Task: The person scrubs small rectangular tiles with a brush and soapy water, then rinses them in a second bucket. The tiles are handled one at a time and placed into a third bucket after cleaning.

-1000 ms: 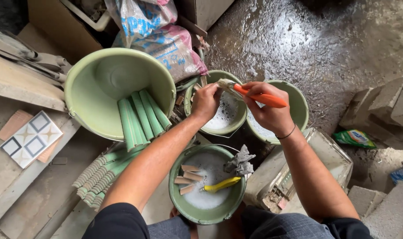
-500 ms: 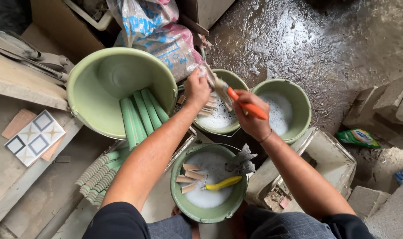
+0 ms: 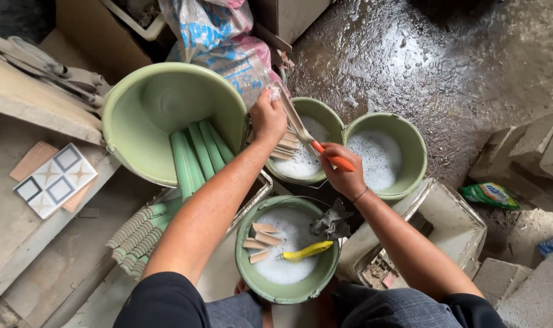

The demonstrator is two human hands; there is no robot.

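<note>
- Head view, looking straight down at a person crouched over a cluster of green buckets on a wet concrete floor (image 3: 446, 67).
- The left hand (image 3: 268, 116) is closed around the top end of a long pale strip-shaped piece (image 3: 290, 118), holding it tilted above the middle soapy bucket (image 3: 331, 118).
- The right hand (image 3: 342, 171) is closed around the orange handle of a brush (image 3: 332, 158), whose head end rests against the lower part of the pale piece, between the two hands.
- The middle soapy bucket holds white foam, and several tan strips (image 3: 282, 147) lean on its left rim below the left hand.
- Just to its right, touching it, stands a second foam-filled bucket (image 3: 413, 140).
- Nearest the person's knees, a third bucket (image 3: 246, 267) holds foam, a few short tan pieces (image 3: 256, 243), a yellow-handled brush (image 3: 307, 250) and a crumpled grey rag (image 3: 331, 222) draped on its rim.
- To the left, a large green tub (image 3: 149, 103) lies tipped on its side with long green curved rods (image 3: 194, 155) leaning out of it.
- More ribbed green rods (image 3: 137, 234) lie stacked in a tray below the tub.
- A patterned tile (image 3: 57, 181) lies on a board at far left.
- Printed plastic sacks (image 3: 228, 42) sit at the top, behind the tub.
- A green packet (image 3: 489, 194) lies on the floor to the right, near grey concrete blocks (image 3: 531, 152).
</note>
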